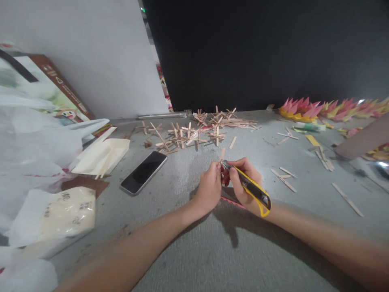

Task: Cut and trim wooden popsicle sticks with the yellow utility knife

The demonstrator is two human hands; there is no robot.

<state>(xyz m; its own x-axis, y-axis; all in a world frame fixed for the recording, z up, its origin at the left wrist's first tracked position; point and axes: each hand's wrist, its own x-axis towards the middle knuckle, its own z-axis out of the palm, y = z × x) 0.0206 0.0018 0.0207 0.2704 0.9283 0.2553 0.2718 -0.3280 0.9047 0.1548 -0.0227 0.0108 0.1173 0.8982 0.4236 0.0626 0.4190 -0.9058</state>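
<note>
Near the middle of the grey table, my left hand (209, 187) is closed round a thin wooden stick (223, 154), whose upper end sticks up past the fingers. My right hand (245, 180) grips a yellow and black utility knife (253, 189), its tip against the stick beside my left fingertips. The blade itself is too small to make out. Under my right hand, partly hidden, lies a flat item with a pink edge (233, 202). Behind the hands is a pile of crossed wooden sticks (197, 133), with one loose stick (232, 142) in front of it.
A black phone (144, 172) lies left of my hands. Further left are a pale tray (115, 156), a wrapped packet (71, 211) and white plastic bags (33, 142). Loose sticks (347, 199), a glue tube (309, 127) and pink-yellow paper flowers (300, 110) are at the right.
</note>
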